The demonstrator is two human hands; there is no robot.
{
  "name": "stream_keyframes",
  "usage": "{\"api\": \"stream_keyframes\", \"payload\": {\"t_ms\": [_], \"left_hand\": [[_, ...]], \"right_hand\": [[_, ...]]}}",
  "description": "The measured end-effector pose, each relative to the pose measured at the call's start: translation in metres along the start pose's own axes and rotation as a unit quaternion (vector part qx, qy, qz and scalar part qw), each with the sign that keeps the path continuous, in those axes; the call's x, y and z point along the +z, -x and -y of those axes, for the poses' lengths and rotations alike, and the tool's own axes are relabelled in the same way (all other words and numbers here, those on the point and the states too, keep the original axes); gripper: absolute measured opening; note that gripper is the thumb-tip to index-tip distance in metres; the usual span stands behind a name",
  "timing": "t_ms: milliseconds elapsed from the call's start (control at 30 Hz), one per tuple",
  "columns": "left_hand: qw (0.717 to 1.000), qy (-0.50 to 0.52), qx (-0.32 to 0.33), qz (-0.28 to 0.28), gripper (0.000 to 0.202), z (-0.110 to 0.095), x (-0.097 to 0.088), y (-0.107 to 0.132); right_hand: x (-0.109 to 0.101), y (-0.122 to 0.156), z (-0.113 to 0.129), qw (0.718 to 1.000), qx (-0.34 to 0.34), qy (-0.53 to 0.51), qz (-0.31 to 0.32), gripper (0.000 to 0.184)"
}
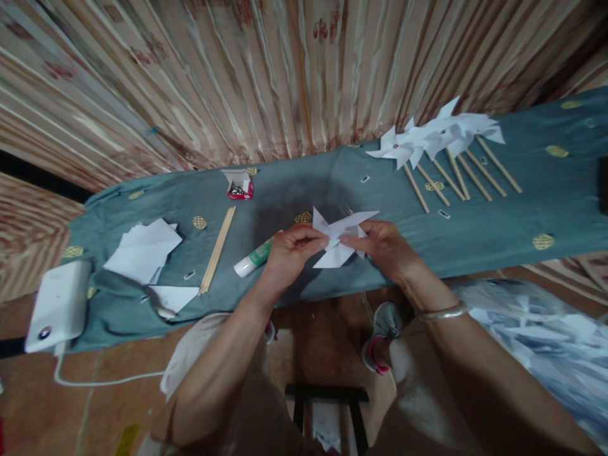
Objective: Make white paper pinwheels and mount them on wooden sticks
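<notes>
A white paper pinwheel (339, 250) with folded blades is held between both hands, above the front edge of the cloth-covered table. My left hand (294, 253) pinches it near the middle from the left. My right hand (382, 247) grips its right side, thumb pressed toward the centre. No stick shows on this pinwheel. A white and green glue stick (254, 258) lies just left of my left hand, partly hidden by it. Farther left rest several wooden sticks (217, 250). Behind them stands a small red box (240, 187), lid up, with small metal pieces inside.
Finished pinwheels (441, 136) on wooden sticks lie in a row at the back right. White paper sheets (145, 250) are stacked at the left, near a white power bank (59, 307) with a cable. A clear plastic bag (541, 342) of white paper pieces stands at lower right.
</notes>
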State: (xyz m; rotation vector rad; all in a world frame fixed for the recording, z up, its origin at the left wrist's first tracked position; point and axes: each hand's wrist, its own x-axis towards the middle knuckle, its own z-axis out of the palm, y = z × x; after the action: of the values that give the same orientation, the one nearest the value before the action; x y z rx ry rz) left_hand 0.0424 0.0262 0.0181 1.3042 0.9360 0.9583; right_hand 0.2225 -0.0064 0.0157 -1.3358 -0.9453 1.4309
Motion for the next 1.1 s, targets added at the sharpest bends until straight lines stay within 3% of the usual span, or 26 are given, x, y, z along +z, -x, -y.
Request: {"api": "stream_keyframes", "payload": {"t_ms": [267, 733, 1100], "left_hand": [[1.000, -0.007, -0.004, -0.020, 0.010, 0.004, 0.007, 0.001], [0.998, 0.018, 0.013, -0.062, 0.016, 0.015, 0.014, -0.001], [0.998, -0.003, 0.010, -0.060, 0.021, 0.017, 0.014, -0.003]], "right_hand": [[0.002, 0.001, -0.003, 0.998, -0.038, 0.041, 0.006, 0.021], [0.006, 0.002, -0.001, 0.999, -0.026, 0.031, 0.020, 0.022], [0.007, 0.004, 0.000, 0.999, -0.022, 0.033, 0.016, 0.021]]}}
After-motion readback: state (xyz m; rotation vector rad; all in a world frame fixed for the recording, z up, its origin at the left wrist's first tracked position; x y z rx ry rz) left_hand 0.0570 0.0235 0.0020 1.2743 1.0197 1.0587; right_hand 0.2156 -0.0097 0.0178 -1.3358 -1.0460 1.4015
